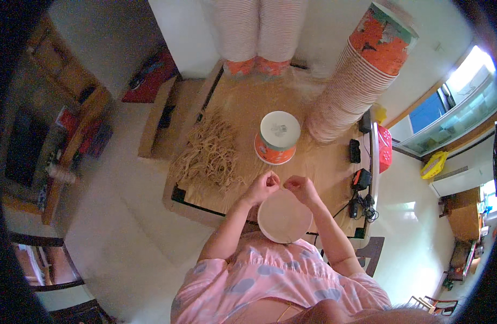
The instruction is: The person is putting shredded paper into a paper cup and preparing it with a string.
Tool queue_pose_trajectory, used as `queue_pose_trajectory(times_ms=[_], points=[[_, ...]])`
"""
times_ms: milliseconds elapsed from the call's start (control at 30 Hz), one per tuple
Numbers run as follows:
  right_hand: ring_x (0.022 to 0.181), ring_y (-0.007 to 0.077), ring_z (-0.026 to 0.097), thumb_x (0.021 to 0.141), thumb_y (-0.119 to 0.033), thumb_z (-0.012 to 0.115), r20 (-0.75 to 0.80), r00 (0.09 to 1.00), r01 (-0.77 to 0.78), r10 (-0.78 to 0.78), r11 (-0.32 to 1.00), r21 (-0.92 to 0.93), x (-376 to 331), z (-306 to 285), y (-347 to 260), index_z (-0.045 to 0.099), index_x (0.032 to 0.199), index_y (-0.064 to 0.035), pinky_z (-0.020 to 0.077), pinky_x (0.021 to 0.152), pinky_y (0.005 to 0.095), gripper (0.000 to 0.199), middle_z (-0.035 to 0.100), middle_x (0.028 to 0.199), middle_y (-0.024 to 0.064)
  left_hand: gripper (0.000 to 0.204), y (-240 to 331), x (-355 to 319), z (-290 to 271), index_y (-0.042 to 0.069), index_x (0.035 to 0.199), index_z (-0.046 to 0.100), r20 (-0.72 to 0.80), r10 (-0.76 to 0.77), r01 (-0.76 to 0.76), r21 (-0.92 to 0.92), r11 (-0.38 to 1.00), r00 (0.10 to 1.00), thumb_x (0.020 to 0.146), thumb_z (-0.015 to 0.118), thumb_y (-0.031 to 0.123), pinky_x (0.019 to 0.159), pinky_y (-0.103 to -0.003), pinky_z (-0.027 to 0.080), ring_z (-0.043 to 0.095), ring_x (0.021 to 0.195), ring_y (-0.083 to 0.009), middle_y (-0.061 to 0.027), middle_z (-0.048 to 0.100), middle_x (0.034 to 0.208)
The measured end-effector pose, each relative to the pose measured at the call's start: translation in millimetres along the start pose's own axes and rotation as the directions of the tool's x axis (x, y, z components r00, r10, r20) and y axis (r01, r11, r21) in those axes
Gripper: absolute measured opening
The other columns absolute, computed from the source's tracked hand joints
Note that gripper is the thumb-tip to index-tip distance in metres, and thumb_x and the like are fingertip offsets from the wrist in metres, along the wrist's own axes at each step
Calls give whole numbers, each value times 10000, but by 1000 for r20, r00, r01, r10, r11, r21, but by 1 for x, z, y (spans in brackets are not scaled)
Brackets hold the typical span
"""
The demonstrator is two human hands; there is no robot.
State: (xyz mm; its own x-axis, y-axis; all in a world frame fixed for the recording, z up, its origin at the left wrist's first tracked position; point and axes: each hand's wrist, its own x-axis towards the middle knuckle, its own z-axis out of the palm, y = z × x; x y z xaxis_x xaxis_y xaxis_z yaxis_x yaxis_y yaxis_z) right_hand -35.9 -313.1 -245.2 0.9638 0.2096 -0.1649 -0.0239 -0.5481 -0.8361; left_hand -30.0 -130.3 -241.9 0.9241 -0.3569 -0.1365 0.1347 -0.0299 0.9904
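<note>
My left hand [263,187] and my right hand [301,189] are close together over the table's near edge, fingertips pinched and almost meeting. What they hold, if anything, is too small to make out. Just below them, against my body, a round pale paper tub [284,218] shows its smooth disc-like face; whether this is its inside or its base I cannot tell. Beyond my hands stands an orange and green paper tub [275,154] with a white round top. A loose heap of thin brown cords [210,154] lies on the table left of my hands.
A tall leaning stack of nested tubs [352,89] rises at the back right. Two more stacks [256,32] stand at the back. Black power adapters and cables [361,189] lie along the right edge of the wooden table [308,162]. A cardboard box [159,116] sits beyond its left side.
</note>
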Motion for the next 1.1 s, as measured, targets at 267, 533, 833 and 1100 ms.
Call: queue_pose_trajectory(times_ms=[267,533,833,1100], points=[[645,117,556,766,-122,628,-131,991,10,9,989,145,-2,7,-4,607,803,-25,459,619,288,106,632,723,70,116,-14,12,-14,79,743,514,118,52,-57,35,998,992,731,615,24,553,-199,382,442,606,-21,65,466,640],[613,93,505,775,-110,605,-74,994,-57,81,956,288,5,2,5,606,797,-28,427,557,262,85,586,674,15,115,-19,24,-11,73,804,569,203,-68,39,142,989,977,733,657,51,696,-249,441,522,736,-77,14,575,764],[635,107,560,777,-55,590,45,996,-84,80,992,92,29,-4,13,599,778,0,460,575,241,56,613,721,43,67,-15,25,-23,53,680,579,134,134,-133,-16,991,982,727,618,27,593,-222,417,506,653,-57,4,560,665],[595,111,540,765,-91,590,54,996,-72,65,985,158,36,2,7,609,742,-7,445,550,275,89,605,661,43,97,-38,27,-18,90,762,677,177,284,-335,461,822,942,674,635,91,682,-351,451,551,728,-245,-70,534,757]])
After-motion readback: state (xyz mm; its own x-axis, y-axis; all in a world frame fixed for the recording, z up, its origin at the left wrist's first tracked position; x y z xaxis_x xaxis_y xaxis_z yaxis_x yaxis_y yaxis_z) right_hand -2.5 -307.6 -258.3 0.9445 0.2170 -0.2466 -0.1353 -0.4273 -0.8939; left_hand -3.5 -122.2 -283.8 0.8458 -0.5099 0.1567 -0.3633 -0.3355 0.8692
